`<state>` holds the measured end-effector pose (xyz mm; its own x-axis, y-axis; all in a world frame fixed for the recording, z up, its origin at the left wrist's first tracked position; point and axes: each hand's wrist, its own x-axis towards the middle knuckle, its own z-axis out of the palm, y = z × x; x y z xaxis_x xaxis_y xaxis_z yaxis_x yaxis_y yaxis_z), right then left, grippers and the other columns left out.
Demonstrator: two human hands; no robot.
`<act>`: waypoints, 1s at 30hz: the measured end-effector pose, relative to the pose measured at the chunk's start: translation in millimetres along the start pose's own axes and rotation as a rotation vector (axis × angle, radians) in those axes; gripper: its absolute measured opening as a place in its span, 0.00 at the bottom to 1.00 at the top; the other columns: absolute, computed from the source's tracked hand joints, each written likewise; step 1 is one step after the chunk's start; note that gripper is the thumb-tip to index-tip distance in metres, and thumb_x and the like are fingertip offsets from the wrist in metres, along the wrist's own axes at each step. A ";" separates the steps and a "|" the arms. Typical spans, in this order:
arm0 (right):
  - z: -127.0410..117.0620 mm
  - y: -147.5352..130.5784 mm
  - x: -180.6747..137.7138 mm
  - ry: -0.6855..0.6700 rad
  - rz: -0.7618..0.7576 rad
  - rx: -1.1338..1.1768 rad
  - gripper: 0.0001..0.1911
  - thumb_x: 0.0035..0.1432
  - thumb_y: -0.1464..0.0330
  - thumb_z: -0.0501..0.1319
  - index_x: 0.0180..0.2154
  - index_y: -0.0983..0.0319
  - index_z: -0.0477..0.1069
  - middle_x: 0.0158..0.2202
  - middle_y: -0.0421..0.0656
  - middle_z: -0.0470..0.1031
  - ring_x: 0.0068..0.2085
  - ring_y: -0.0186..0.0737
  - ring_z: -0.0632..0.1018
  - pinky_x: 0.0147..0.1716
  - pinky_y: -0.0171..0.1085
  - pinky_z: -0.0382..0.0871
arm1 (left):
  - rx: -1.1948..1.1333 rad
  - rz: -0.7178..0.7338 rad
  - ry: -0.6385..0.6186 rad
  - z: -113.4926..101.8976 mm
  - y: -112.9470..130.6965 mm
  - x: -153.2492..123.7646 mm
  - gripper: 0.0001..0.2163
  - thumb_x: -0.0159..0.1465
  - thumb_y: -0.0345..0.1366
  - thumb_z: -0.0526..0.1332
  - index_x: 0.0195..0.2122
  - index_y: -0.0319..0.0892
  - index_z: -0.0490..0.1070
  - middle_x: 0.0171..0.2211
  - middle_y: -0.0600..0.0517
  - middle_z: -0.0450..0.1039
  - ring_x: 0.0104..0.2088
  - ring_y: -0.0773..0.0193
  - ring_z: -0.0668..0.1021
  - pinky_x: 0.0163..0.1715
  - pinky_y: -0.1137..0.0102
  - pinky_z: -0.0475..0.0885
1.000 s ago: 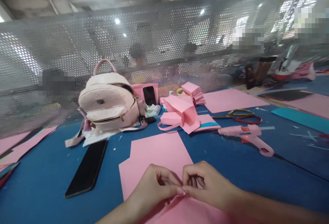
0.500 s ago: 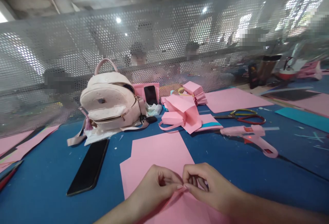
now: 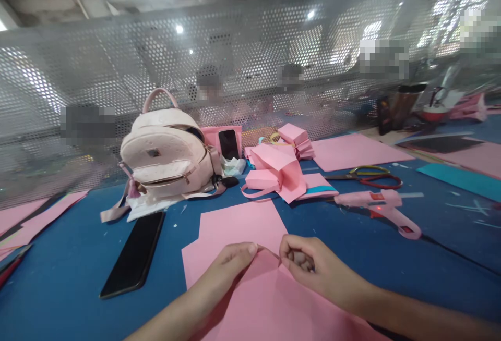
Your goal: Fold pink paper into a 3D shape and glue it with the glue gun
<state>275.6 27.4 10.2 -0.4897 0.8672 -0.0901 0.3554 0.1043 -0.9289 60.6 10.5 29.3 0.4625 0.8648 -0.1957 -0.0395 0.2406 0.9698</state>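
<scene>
Both my hands hold the far edge of a pink paper sheet (image 3: 266, 299) near the front of the table. My left hand (image 3: 235, 263) pinches it with the thumb on top. Just to the right, my right hand (image 3: 307, 265) grips the same edge between thumb and curled fingers. Between the two hands the edge is bent and slightly raised. Under and beyond it lie more pink paper sheets (image 3: 238, 221), flat on the blue table (image 3: 352, 247).
A pink glue gun (image 3: 376, 203) with a lit red light and scissors (image 3: 364, 175) lie at right. Folded pink paper pieces (image 3: 279, 169) sit beyond my hands. A black phone (image 3: 135, 255) and pale backpack (image 3: 168, 150) are at left. A perforated metal screen (image 3: 250, 59) stands behind.
My hands were together at one point on the paper's edge. Now they are apart, the left shifted left and slightly up, and the sheet lies more spread out between them.
</scene>
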 end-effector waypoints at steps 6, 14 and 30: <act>-3.4 -2.0 3.1 0.025 -0.010 0.015 0.08 0.58 0.65 0.57 0.29 0.62 0.65 0.22 0.34 0.59 0.24 0.30 0.58 0.22 0.32 0.49 | 0.019 -0.034 -0.023 1.3 -8.2 3.5 0.18 0.56 0.45 0.72 0.44 0.39 0.81 0.37 0.47 0.79 0.41 0.56 0.78 0.43 0.67 0.70; -9.7 3.3 0.3 -0.065 -0.047 0.105 0.15 0.61 0.57 0.60 0.32 0.62 0.65 0.23 0.33 0.57 0.23 0.29 0.57 0.21 0.31 0.48 | 0.017 -0.063 0.072 -3.9 -14.1 8.5 0.17 0.55 0.47 0.72 0.36 0.36 0.81 0.27 0.50 0.75 0.29 0.63 0.76 0.35 0.69 0.69; -12.3 -0.5 3.0 -0.135 0.033 0.100 0.14 0.58 0.60 0.63 0.31 0.64 0.66 0.25 0.35 0.63 0.27 0.31 0.62 0.26 0.31 0.51 | 0.050 0.045 0.072 -6.5 -11.5 9.4 0.17 0.58 0.47 0.71 0.39 0.38 0.81 0.34 0.47 0.78 0.35 0.61 0.77 0.41 0.69 0.70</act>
<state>283.7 35.9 14.9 -0.5842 0.7953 -0.1618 0.2948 0.0222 -0.9553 59.7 18.7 15.4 0.3959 0.9043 -0.1596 -0.0139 0.1797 0.9836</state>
